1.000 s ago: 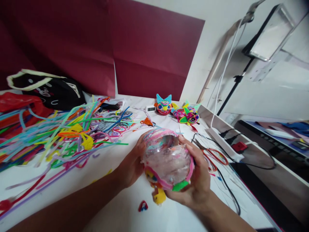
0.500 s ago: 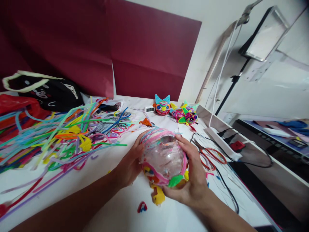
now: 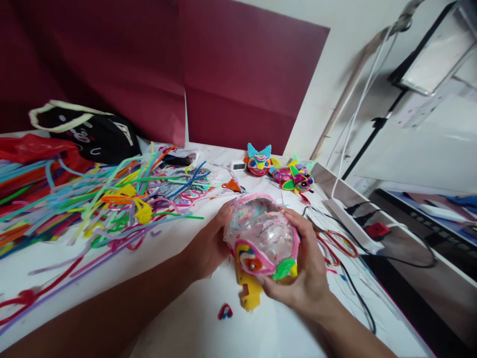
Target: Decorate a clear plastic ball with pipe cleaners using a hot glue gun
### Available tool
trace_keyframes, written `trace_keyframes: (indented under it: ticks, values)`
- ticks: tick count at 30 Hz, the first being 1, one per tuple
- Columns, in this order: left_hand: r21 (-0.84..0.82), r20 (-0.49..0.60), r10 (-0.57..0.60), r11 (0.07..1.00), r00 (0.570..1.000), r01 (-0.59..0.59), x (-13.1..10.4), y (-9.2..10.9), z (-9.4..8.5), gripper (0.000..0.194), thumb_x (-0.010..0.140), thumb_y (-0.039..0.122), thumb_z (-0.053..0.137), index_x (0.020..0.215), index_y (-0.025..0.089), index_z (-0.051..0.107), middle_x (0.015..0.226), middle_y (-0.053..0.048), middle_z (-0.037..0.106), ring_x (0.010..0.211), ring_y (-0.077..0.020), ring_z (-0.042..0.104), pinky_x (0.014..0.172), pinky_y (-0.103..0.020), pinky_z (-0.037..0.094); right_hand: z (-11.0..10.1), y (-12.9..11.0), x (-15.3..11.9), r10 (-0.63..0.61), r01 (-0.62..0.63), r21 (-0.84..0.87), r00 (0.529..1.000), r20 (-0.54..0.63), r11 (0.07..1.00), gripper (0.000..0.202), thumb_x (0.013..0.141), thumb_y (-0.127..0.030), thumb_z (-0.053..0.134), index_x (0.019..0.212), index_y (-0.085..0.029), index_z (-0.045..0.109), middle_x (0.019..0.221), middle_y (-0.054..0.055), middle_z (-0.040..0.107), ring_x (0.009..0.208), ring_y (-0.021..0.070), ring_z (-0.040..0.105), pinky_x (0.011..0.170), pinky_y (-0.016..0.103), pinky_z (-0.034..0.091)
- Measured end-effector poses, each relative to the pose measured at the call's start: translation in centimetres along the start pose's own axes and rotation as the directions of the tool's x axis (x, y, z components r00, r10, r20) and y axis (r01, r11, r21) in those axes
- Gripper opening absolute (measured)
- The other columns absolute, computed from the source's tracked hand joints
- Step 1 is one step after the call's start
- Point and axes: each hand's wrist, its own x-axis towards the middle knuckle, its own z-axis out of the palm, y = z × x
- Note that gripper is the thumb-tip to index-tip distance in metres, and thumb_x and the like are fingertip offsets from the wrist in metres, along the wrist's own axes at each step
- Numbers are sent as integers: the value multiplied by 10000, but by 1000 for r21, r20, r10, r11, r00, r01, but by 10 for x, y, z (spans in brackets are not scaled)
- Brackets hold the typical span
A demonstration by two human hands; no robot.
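A hollow, see-through plastic ball [image 3: 274, 236] with a pink fuzzy rim, an orange eye and a green leaf shape is held between both hands over the white table. My left hand [image 3: 212, 238] grips its left side, fingers behind it. My right hand [image 3: 307, 263] wraps round the right side, thumb underneath near the green leaf. An opening shows at the ball's top. Just below it lies a yellow piece [image 3: 250, 293], partly covered by the ball. A small red, white and blue piece [image 3: 225, 312] rests on the table nearer to me.
Many pipe cleaners [image 3: 112, 199] spread over the left, before a black bag [image 3: 97, 136]. Finished colourful figures [image 3: 259, 161] and a small clock [image 3: 238, 166] stand at the back. Red-handled scissors [image 3: 335, 243], cables and a power strip [image 3: 354, 226] lie on the right.
The ball has tilted and turned in my hands, so its top opening and orange eye show more. The whole view has shifted, with things appearing further right.
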Motion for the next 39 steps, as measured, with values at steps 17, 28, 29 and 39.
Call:
trace_keyframes:
  ticks: [17, 28, 29, 39]
  values:
    - [-135, 124, -171, 973, 977, 187, 8, 7, -5, 338, 904, 365, 526, 1081, 134, 700, 1030, -98, 750, 1123, -302, 635, 1059, -432, 415, -1, -1, 3, 159, -158, 66, 987, -10, 985, 860, 620, -366, 827, 1357, -203, 416, 1279, 129, 553, 1141, 320, 586, 996, 500, 492]
    - [-144, 77, -202, 967, 976, 212, 9, 6, -21, 346, 959, 320, 449, 1188, 158, 652, 1093, -101, 729, 984, -234, 675, 806, -331, 524, -4, -3, 2, 148, -137, 165, 988, -54, 977, 849, 638, -405, 802, 1360, -185, 415, 1279, 152, 536, 1179, 358, 565, 1036, 559, 452]
    - [-132, 53, -216, 966, 975, 221, 10, 6, -22, 401, 978, 383, 423, 1229, 154, 635, 1117, -111, 725, 1010, -244, 672, 817, -341, 525, -4, -3, 2, 142, -130, 166, 988, -61, 978, 846, 640, -410, 798, 1358, -182, 415, 1274, 154, 536, 1181, 362, 563, 1039, 568, 446]
    - [-109, -61, -277, 957, 959, 269, 12, -3, -20, 640, 942, 601, 391, 1328, 127, 582, 1178, -143, 707, 1110, -296, 644, 966, -396, 479, -2, -2, 1, 93, -90, 155, 996, -13, 984, 900, 637, -416, 800, 1397, -169, 385, 1319, 160, 511, 1208, 360, 544, 1040, 545, 451]
